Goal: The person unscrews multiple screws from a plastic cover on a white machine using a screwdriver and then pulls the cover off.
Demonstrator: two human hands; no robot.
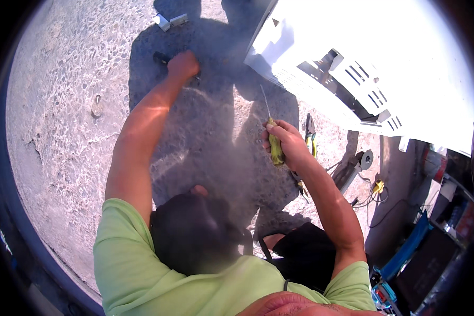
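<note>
Head view: the left hand (184, 65), upper centre-left of the frame, is closed in a fist around a black handle (161, 58); its butt projects from the fist's left side. Individual fingertips cannot be told.

The right hand (289, 142), right of centre, has its fingers curled around a yellow-green screwdriver (276, 143), thumb pressed along the handle. The shaft points to the top of the frame, its tip apart from the nearby lower edge of a white metal panel (421, 68) with slots and an opening, upper right.

Pliers (310, 138) lie just beyond the right hand, limiting room on that side. Further right lie a grinder (355, 167) and a yellow plug (378, 186). Two small white blocks (168, 21) lie near the top edge. Between the left hand and the left rim extends rough concrete (63, 105), giving wide room; a shaded strip separates both hands.
</note>
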